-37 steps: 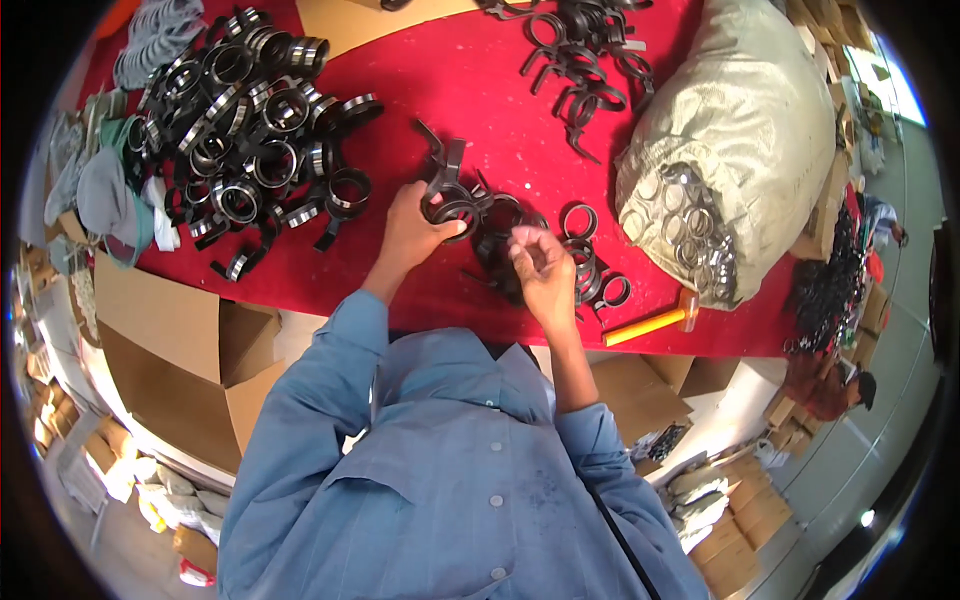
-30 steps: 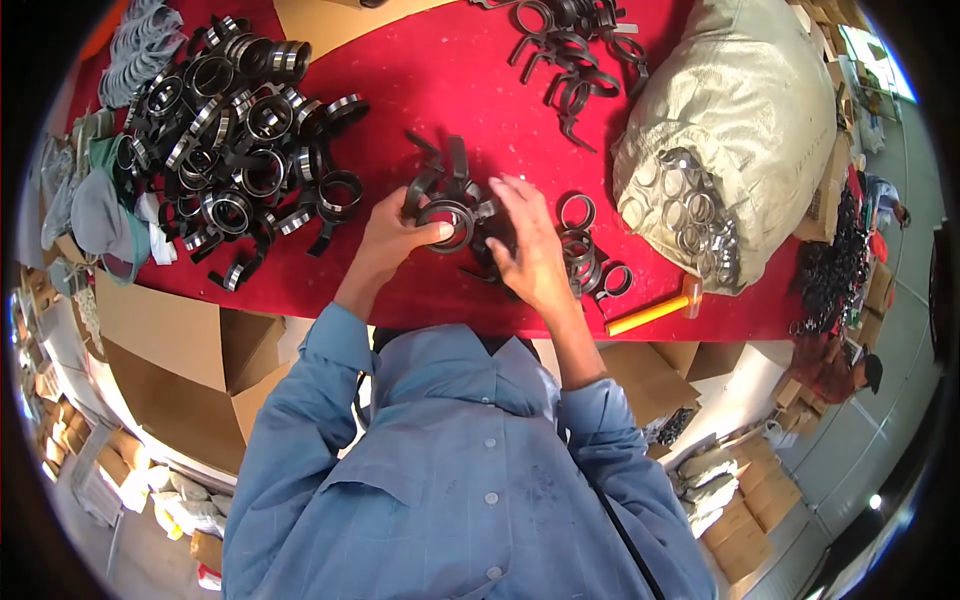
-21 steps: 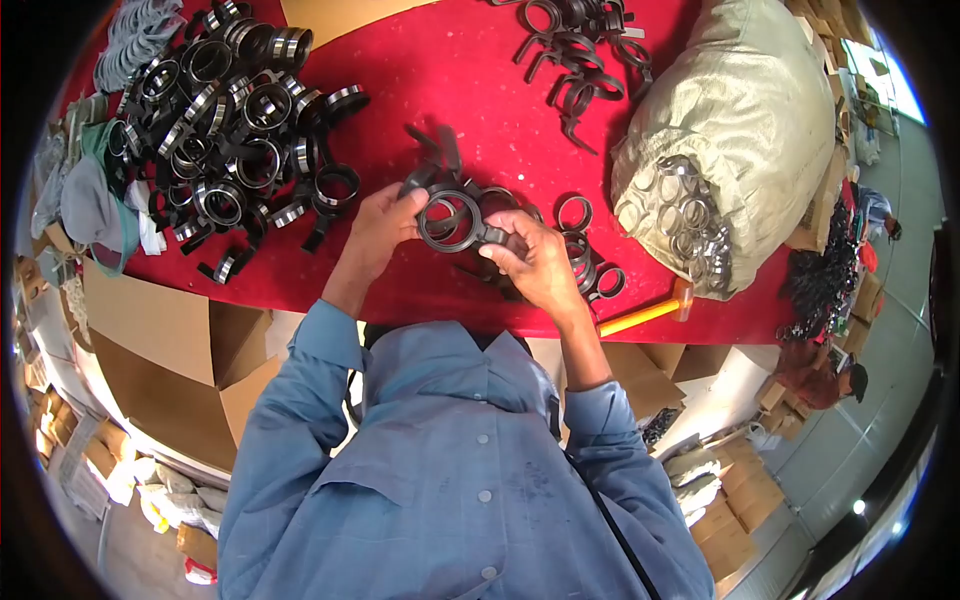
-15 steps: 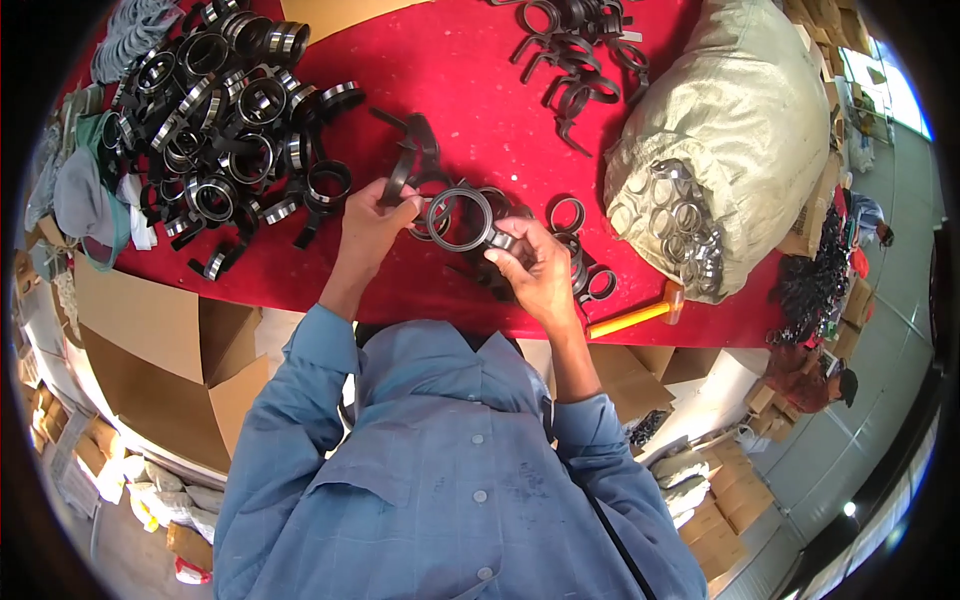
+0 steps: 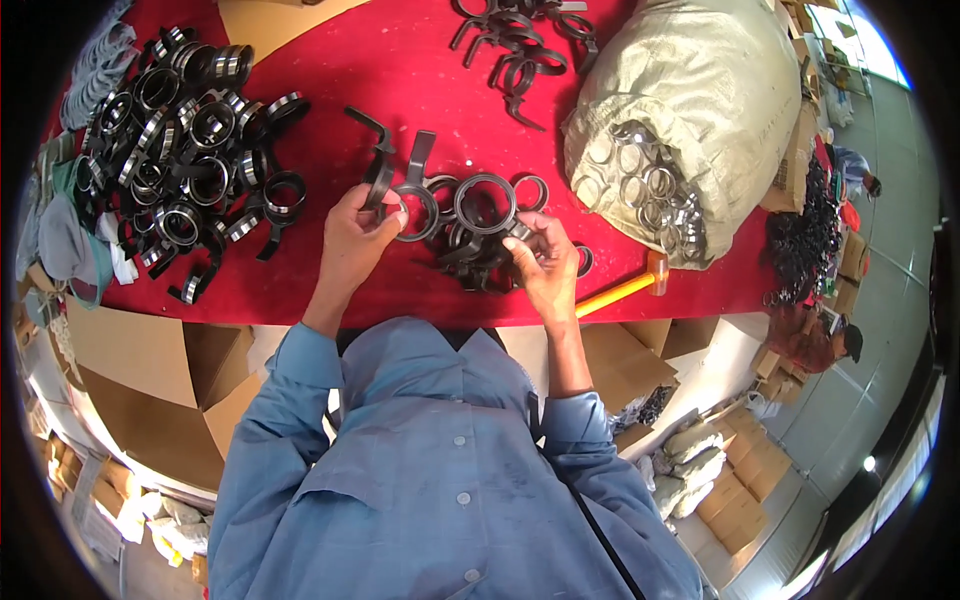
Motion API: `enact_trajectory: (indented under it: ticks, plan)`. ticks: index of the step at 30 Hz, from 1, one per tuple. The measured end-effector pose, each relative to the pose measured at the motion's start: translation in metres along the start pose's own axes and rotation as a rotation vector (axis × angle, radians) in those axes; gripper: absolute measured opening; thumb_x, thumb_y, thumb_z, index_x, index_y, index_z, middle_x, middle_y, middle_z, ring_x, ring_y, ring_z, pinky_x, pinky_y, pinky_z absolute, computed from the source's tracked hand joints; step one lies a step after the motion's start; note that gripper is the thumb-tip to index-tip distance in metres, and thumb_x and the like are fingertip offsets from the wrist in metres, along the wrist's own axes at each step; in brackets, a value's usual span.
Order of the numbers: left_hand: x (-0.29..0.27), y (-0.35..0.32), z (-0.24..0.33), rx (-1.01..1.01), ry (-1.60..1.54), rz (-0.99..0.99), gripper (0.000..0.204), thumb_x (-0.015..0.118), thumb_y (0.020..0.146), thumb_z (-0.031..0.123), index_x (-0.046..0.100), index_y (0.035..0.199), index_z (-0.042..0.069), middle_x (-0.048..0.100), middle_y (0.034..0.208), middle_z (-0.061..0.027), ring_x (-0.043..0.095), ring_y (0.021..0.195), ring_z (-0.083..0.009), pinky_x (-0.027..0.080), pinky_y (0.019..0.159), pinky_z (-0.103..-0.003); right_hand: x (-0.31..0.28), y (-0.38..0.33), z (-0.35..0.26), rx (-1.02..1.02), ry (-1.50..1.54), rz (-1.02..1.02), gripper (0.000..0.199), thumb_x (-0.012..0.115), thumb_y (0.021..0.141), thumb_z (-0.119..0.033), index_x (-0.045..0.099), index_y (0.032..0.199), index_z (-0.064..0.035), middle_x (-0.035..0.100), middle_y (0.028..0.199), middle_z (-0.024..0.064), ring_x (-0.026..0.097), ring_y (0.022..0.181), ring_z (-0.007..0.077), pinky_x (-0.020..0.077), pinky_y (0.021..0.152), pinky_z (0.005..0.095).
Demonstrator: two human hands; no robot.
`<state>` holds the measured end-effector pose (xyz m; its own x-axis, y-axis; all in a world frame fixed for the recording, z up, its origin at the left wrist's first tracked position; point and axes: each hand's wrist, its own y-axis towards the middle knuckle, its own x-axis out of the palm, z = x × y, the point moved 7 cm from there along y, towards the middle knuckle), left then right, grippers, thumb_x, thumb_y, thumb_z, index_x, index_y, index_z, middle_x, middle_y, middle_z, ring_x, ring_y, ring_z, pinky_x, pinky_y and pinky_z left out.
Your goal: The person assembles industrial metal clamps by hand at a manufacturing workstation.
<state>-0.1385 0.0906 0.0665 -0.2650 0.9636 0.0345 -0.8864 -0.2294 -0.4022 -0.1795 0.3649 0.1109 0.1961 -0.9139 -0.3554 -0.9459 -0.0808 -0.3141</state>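
Observation:
In my left hand (image 5: pixel 350 240), the thumb and fingers close on a black ring-shaped bracket (image 5: pixel 380 172) with a bent arm reaching up and left. Right beside those fingertips is another black ring (image 5: pixel 428 222) with a flat arm; I cannot tell if the hand touches it. My right hand (image 5: pixel 545 265) pinches a dark grey ring (image 5: pixel 485 204) by its lower right side, its round opening facing up. Beneath it a heap of black rings (image 5: pixel 470 258) lies on the red cloth, partly hidden by the ring and hand.
A large pile of black brackets with shiny metal rings (image 5: pixel 205 180) covers the left. An open beige sack (image 5: pixel 690 110) spills metal rings (image 5: pixel 660 190) at right. Nearby lies a yellow-handled hammer (image 5: pixel 620 292). More black brackets (image 5: pixel 520 60) lie far back. Cardboard boxes (image 5: pixel 130 350) stand below the table edge.
My hands have moved apart, and the grey ring in my right hand is now clear of my left fingers. The whole view has shifted slightly, with the table things appearing further left.

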Motion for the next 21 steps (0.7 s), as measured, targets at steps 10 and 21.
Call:
enact_trajectory:
  ticks: [10,21]
  plan:
    - [0.022,-0.004,0.007,0.008,-0.071,-0.052,0.017,0.071,0.084,-0.002,0.063,0.099,0.003,0.066,0.084,-0.0003,0.062,0.072,-0.0051,0.049,0.062,-0.020,-0.014,-0.018,-0.006,-0.050,0.303,0.024,0.038,0.076,0.082,0.006,0.057,0.115,-0.0004,0.062,0.089,0.0016,0.057,0.076,0.0080,0.0515,0.071,0.0234]
    - [0.015,-0.002,0.008,-0.003,-0.073,-0.036,0.015,0.069,0.086,-0.001,0.063,0.099,0.002,0.066,0.085,-0.0012,0.064,0.074,-0.0069,0.051,0.065,-0.021,-0.009,-0.026,-0.004,-0.037,0.425,0.218,0.037,0.073,0.083,0.009,0.051,0.112,0.0015,0.063,0.092,0.0074,0.068,0.073,0.0151,0.0579,0.067,0.0266]
